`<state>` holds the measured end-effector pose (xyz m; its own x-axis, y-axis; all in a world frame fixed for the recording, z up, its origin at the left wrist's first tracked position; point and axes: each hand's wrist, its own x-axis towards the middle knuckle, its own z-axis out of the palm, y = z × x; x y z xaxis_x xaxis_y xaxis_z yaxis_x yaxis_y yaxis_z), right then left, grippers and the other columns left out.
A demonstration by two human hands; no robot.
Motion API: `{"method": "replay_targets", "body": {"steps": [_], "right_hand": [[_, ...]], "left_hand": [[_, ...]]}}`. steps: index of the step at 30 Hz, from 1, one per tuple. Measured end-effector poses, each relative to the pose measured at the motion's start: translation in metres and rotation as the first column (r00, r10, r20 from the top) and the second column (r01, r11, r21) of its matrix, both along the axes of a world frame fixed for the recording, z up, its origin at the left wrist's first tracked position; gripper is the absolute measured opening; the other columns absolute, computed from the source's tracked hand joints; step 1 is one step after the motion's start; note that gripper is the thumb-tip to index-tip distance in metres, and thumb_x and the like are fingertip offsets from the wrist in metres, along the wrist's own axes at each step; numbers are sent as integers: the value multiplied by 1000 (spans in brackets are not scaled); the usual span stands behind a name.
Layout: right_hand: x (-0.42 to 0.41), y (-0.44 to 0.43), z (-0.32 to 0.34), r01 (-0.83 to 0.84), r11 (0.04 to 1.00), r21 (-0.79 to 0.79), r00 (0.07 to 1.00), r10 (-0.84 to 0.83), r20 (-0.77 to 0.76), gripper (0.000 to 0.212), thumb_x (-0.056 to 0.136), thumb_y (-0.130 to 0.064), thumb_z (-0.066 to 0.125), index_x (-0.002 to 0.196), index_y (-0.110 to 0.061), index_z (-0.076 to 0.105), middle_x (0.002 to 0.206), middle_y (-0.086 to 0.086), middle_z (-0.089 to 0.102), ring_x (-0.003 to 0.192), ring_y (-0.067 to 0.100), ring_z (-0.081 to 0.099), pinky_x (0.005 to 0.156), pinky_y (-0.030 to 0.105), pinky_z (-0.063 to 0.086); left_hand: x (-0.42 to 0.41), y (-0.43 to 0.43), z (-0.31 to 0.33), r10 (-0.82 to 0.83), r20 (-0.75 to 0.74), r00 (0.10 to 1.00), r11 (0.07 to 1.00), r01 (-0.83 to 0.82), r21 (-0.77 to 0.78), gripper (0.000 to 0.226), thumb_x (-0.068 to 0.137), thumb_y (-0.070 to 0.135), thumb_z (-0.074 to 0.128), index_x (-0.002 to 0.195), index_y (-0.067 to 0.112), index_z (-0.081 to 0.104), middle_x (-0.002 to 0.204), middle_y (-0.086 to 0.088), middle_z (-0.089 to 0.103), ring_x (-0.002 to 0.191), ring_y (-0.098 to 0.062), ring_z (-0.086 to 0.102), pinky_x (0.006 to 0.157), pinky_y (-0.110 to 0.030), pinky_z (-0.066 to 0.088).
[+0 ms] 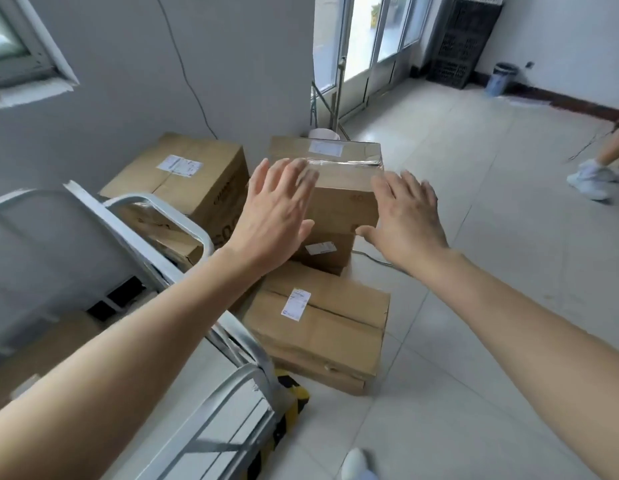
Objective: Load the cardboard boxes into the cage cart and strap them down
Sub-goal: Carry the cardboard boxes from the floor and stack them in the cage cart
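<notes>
Both hands are held out over a stack of cardboard boxes on the tiled floor [474, 237]. The left hand [276, 216] is spread, with the fingers straight and apart, and it is seen in front of the left edge of the top box [339, 192]. The right hand [406, 216] is spread in the same way at the right edge of this box. Nothing is gripped by either hand. Whether the palms touch the cardboard cannot be told, as the left fingers are blurred.

The top box is closed with shiny tape, and a white label is stuck on its far end. It is placed on a small box [327, 252], which also carries a label. Nearer, a wider near box [321, 337] lies on the floor. A large box [183, 178] stands further left, by the grey wall [128, 81].

The cage cart [183, 218] is found at the left, just beside the boxes, and its metal frame is crossed by the left forearm. A yellow and black part [296, 400] is seen at its base.

At the far right, a white shoe [590, 180] of another person is seen. Black crates [463, 39] are stacked near a glass door [366, 46].
</notes>
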<state>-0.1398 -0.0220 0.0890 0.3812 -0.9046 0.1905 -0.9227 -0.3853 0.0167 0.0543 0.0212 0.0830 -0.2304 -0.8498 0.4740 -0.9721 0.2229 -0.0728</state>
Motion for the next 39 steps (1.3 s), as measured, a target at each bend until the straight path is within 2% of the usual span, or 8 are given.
{"method": "replay_targets", "body": {"steps": [5, 11, 15, 21, 28, 35, 39], "right_hand": [[-51, -46, -69, 63, 984, 167, 998, -62, -14, 68, 85, -47, 62, 137, -11, 37, 140, 7, 40, 131, 28, 33, 109, 43, 27], [-77, -80, -157, 183, 910, 371, 983, -168, -73, 66, 87, -49, 59, 137, -12, 36, 140, 8, 41, 130, 28, 34, 107, 41, 28], [-80, -98, -213, 267, 852, 450, 963, -247, -104, 61, 86, -47, 61, 130, -11, 40, 137, 9, 44, 127, 29, 37, 104, 40, 31], [-74, -120, -317, 383, 744, 548, 919, -368, -143, 63, 87, -45, 62, 134, -10, 39, 137, 10, 45, 127, 30, 40, 103, 40, 33], [-64, -120, -464, 460, 604, 651, 874, -437, -213, 67, 86, -43, 64, 137, -9, 37, 138, 11, 43, 126, 31, 40, 102, 41, 34], [-64, -123, -577, 496, 568, 657, 828, -538, -160, 74, 82, -52, 65, 136, -12, 36, 139, 9, 40, 130, 29, 36, 105, 42, 35], [-70, -134, -618, 534, 553, 640, 789, -598, -142, 88, 83, -54, 63, 147, -11, 19, 156, 11, 16, 141, 31, 20, 113, 43, 25]], "left_hand": [[-36, -47, -65, 81, -48, 996, 971, -68, 231, 68, 85, 33, 65, 142, 9, 37, 144, -10, 38, 134, -28, 34, 116, -45, 13], [-26, -89, -152, 210, 40, 977, 854, -203, 478, 61, 87, 33, 61, 139, 10, 39, 140, -8, 40, 131, -26, 36, 115, -43, 13], [-10, -125, -209, 215, 114, 970, 777, -241, 582, 55, 88, 36, 59, 134, 12, 41, 138, -7, 41, 130, -26, 37, 114, -42, 16], [16, -173, -312, 229, 174, 958, 683, -285, 673, 61, 90, 41, 58, 140, 12, 37, 142, -10, 40, 131, -29, 39, 111, -41, 24], [52, -191, -465, 332, 244, 911, 459, -382, 802, 57, 91, 39, 58, 137, 12, 40, 140, -12, 41, 129, -31, 40, 111, -45, 26], [80, -210, -574, 341, 294, 893, 417, -423, 804, 62, 90, 41, 58, 138, 8, 39, 137, -14, 40, 127, -31, 40, 106, -44, 31], [85, -230, -619, 435, 227, 871, 392, -410, 823, 70, 88, 45, 60, 142, 9, 34, 142, -14, 35, 132, -32, 34, 107, -47, 31]]}}
